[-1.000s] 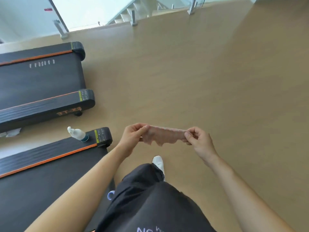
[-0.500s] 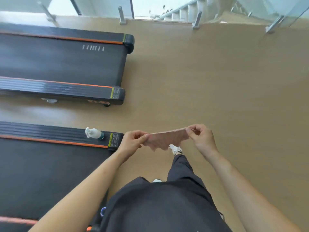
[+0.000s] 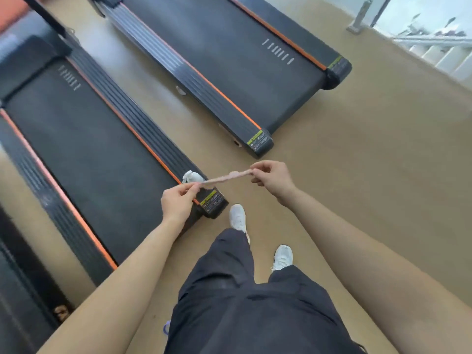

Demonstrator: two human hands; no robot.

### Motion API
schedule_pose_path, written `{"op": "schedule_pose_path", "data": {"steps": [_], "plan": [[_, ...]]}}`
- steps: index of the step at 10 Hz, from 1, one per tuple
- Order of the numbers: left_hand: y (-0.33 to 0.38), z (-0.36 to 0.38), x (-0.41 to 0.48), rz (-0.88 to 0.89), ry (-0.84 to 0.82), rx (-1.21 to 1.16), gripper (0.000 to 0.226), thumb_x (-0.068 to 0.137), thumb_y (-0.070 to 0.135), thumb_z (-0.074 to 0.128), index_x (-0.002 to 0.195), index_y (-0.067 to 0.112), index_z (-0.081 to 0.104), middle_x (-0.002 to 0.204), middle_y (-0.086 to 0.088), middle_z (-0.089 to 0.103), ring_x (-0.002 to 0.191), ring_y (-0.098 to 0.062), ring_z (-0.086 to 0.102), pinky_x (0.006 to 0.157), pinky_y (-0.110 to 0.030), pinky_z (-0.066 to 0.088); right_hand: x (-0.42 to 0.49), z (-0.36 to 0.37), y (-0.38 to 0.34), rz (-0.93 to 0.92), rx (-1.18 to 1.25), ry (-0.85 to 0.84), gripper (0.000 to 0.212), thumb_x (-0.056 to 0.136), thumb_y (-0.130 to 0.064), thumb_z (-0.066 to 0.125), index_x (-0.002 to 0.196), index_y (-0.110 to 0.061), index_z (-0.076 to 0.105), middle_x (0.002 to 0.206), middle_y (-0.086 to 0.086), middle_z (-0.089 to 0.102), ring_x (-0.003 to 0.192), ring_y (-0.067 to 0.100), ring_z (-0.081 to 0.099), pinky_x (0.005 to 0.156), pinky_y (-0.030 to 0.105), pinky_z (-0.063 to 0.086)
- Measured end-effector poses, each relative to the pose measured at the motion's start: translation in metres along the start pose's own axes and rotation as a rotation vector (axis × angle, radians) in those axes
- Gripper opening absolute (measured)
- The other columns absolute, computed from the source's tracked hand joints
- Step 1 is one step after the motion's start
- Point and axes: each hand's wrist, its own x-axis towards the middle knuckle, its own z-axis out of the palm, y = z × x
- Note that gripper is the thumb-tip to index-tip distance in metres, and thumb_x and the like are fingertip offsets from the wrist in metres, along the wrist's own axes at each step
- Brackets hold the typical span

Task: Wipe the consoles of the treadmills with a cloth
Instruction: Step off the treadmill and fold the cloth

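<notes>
1. The tan floor (image 3: 370, 175) carries two black treadmills with orange stripes, parallel and apart: the near treadmill (image 3: 89, 149) and the far treadmill (image 3: 229, 67).
2. Two white shoes (image 3: 237, 217) stand just past the near treadmill's end.
3. A small pale scrap (image 3: 180, 90), perhaps paper, lies beside the far treadmill.
4. A metal post (image 3: 359, 17) stands at the floor's far edge.

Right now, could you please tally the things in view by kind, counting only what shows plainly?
Treadmills: 2
Cloth: 1
Spray bottle: 1, on the nearer treadmill's rear corner
Hands: 2, left hand and right hand, each pinching a cloth end
White shoes: 2
Total: 8
A dark shape at the left edge is too cropped to count.
</notes>
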Motion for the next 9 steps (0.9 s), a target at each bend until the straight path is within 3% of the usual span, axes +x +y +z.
{"op": "schedule_pose_path", "data": {"steps": [1,2,3,5,6,7,8,9], "plan": [[0.008,-0.022,0.050,-0.063,0.052,-0.137,0.024,0.097,0.026,0.070,0.118,0.018,0.077,0.105,0.000,0.077,0.095,-0.014,0.067,0.087,-0.035,0.061,0.059,0.043,-0.038,0.008,-0.042,-0.108,0.014,0.096,-0.005,0.063,0.107,-0.006,0.071,0.096,0.010,0.070,0.073,0.017,0.068,0.059,0.017,0.051],[0.006,-0.043,0.098,-0.126,0.094,-0.259,0.031,0.101,0.022,0.062,0.130,0.015,0.070,0.121,-0.001,0.072,0.108,-0.014,0.065,0.095,-0.033,0.056,0.103,0.089,-0.065,0.033,-0.091,-0.172,0.020,0.097,-0.007,0.062,0.114,-0.005,0.070,0.099,0.008,0.070,0.079,0.020,0.069,0.059,0.017,0.051],[-0.005,-0.059,0.136,-0.186,0.137,-0.352,0.034,0.103,0.018,0.059,0.136,0.017,0.065,0.122,0.001,0.069,0.108,-0.012,0.063,0.096,-0.032,0.054,0.141,0.131,-0.081,0.040,-0.126,-0.217,0.015,0.098,-0.008,0.061,0.109,-0.011,0.071,0.098,0.007,0.071,0.080,0.019,0.069,0.060,0.017,0.051],[-0.058,-0.058,0.181,-0.393,0.236,-0.434,0.034,0.102,0.020,0.060,0.135,0.018,0.066,0.122,0.004,0.070,0.114,-0.015,0.064,0.098,-0.032,0.053,0.189,0.192,-0.063,0.105,-0.284,-0.291,0.016,0.096,-0.007,0.062,0.109,-0.006,0.072,0.095,0.006,0.072,0.073,0.016,0.068,0.058,0.014,0.050],[-0.101,-0.041,0.191,-0.518,0.261,-0.413,0.031,0.100,0.021,0.061,0.130,0.018,0.070,0.126,0.000,0.071,0.121,-0.022,0.064,0.108,-0.043,0.051,0.210,0.210,-0.025,0.202,-0.390,-0.344,0.018,0.096,-0.006,0.062,0.110,-0.005,0.072,0.102,0.009,0.073,0.080,0.020,0.067,0.063,0.020,0.053],[-0.132,-0.024,0.200,-0.695,0.176,-0.392,0.024,0.098,0.022,0.062,0.119,0.022,0.073,0.120,0.001,0.069,0.113,-0.026,0.062,0.099,-0.035,0.050,0.226,0.218,0.012,0.383,-0.570,-0.481,0.029,0.097,-0.014,0.063,0.124,-0.007,0.068,0.111,0.009,0.070,0.083,0.021,0.064,0.070,0.026,0.054],[-0.156,-0.009,0.201,-0.909,-0.117,-0.346,0.030,0.098,0.035,0.064,0.126,0.025,0.064,0.107,0.004,0.059,0.105,-0.028,0.057,0.082,-0.033,0.044,0.231,0.218,0.031,0.603,-0.737,-0.628,0.038,0.098,-0.019,0.063,0.135,-0.015,0.063,0.102,0.002,0.050,0.082,0.027,0.058,0.074,0.032,0.055],[-0.163,-0.003,0.205,-0.911,-0.117,-0.356,0.034,0.099,0.035,0.062,0.128,0.016,0.063,0.119,-0.003,0.063,0.111,-0.027,0.061,0.083,-0.033,0.047,0.238,0.216,0.032,0.626,-0.799,-0.643,0.049,0.096,-0.025,0.065,0.144,-0.020,0.055,0.124,0.018,0.067,0.079,0.032,0.067,0.075,0.036,0.061]]}}
